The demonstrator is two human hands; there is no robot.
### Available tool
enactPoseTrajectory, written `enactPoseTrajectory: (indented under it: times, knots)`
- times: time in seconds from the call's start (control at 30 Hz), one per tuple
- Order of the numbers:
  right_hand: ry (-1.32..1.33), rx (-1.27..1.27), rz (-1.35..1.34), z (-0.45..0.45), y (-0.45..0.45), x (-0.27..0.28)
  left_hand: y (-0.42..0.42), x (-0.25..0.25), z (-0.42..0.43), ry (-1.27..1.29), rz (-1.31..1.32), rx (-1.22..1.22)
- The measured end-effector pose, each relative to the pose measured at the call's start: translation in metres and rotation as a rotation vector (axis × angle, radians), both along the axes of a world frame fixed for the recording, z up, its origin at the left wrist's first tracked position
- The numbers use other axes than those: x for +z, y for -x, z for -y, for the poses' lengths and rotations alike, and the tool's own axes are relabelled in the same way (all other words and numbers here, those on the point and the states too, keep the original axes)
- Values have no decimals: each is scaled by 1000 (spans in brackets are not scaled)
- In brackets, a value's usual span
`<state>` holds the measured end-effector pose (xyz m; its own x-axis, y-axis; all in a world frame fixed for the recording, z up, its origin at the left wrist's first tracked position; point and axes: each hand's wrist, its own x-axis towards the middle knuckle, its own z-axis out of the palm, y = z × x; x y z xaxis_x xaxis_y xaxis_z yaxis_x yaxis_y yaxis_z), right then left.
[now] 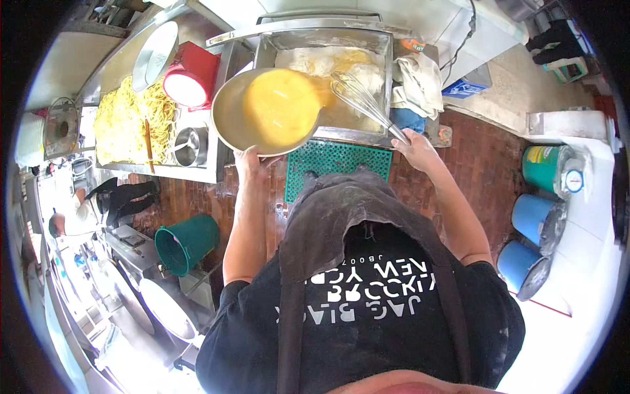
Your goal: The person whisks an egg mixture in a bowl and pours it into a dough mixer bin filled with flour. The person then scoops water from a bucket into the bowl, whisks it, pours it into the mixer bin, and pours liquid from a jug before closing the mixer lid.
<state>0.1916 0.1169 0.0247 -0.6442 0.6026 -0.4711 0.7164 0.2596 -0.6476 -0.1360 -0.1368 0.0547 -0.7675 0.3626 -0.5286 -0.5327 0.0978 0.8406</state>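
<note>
My left hand [248,161] grips the near rim of a large round bowl [230,111], tilted to the right. Yellow liquid [279,108] lies in the bowl and reaches its right rim, over the edge of a metal bin. My right hand [415,150] is closed round the handle of a wire whisk [367,105]. The whisk's wires are over the bin, just right of the bowl. White powder with yellow patches [315,60] fills the metal bin [390,62].
Yellow noodles [121,131] fill a tray at the left, near a red container [200,65] and a small metal pot [190,146]. A cloth [420,85] hangs right of the bin. Green bucket [187,244] and blue barrels [533,217] stand on the floor. Another person [125,197] is at the left.
</note>
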Motion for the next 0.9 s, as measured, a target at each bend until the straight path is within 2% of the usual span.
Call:
enactPoseTrajectory:
  times: [0.57, 0.67, 0.77, 0.9]
  knots:
    - [8, -78, -38, -7, -40, -27, -11, 0, -24, 60, -71, 61]
    - [29, -73, -29, -9, -44, -31, -13, 5, -29, 98, -126, 128]
    - [36, -79, -39, -10, -46, -31, -6, 1, -30, 77, -201, 57]
    - [9, -52, -20, -16, -48, -42, 1, -6, -30, 107, -241, 79]
